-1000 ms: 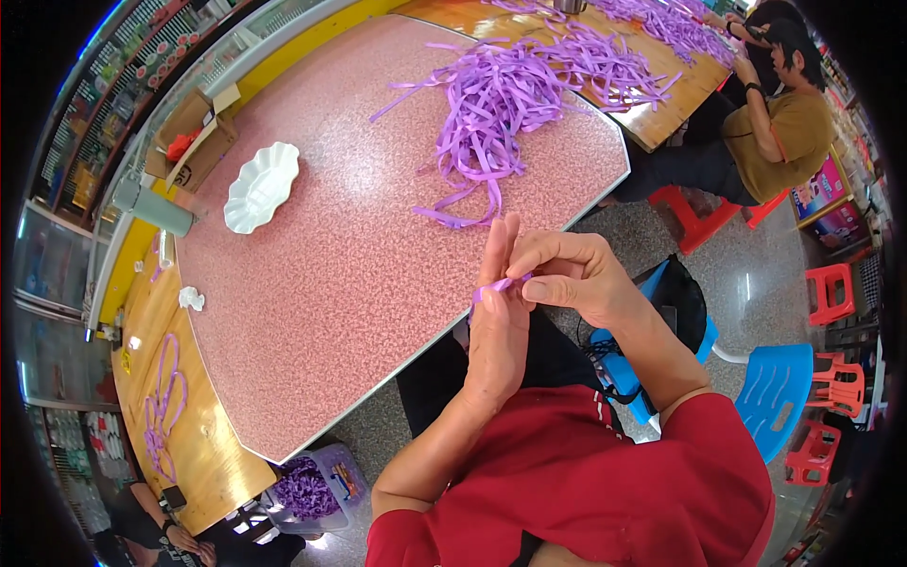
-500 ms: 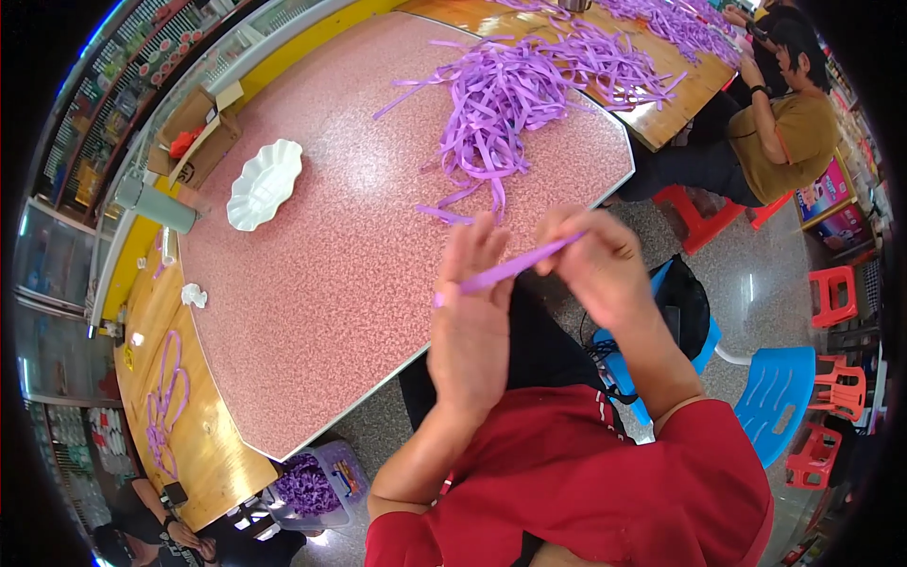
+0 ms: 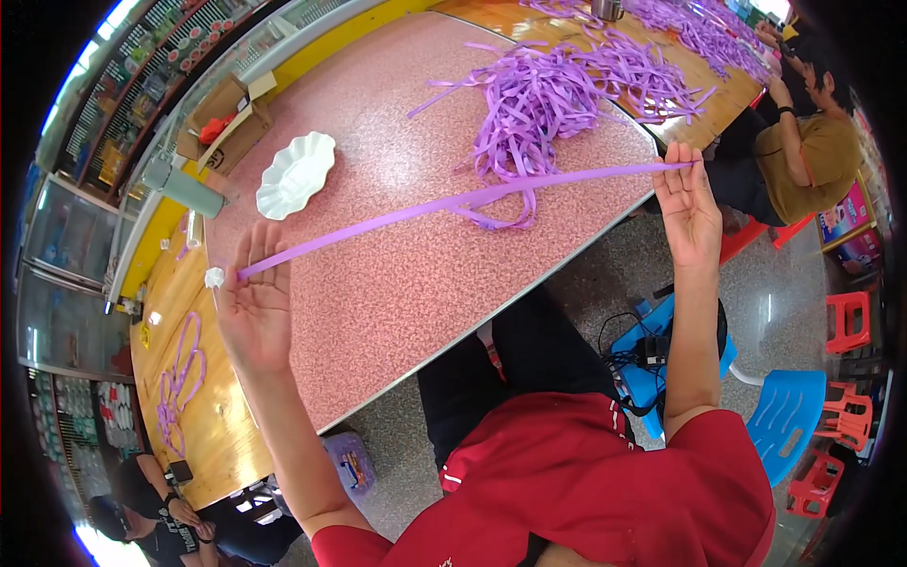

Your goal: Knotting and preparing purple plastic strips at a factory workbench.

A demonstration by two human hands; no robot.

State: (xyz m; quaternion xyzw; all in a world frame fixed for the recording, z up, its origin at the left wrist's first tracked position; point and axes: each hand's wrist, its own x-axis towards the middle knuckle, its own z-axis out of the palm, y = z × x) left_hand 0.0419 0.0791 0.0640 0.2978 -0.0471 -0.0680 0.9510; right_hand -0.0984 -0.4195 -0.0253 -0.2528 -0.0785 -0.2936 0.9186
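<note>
A flat purple strap (image 3: 406, 215) is stretched in a long, slightly bowed line above the pink table. Its left end is in my left hand (image 3: 255, 317), caught by the thumb against upright fingers, palm toward me. My right hand (image 3: 691, 213) pinches the other end near its fingertips, past the table's right edge. Behind the strap lies a tangled heap of purple straps (image 3: 534, 104). One loose loop (image 3: 515, 217) from it rests on the table just under the stretched strap.
The pink speckled table (image 3: 378, 312) carries a white scalloped dish (image 3: 296, 175), a green bottle (image 3: 184, 189) and an open cardboard box (image 3: 231, 118). More straps lie on a wooden table (image 3: 194, 463). Two people (image 3: 808, 151) (image 3: 156, 510) sit nearby. A blue chair (image 3: 779, 420) stands at right.
My hands have moved far apart, the left one leftward and the right one up and to the right. The strap between them has gone from short to fully stretched out.
</note>
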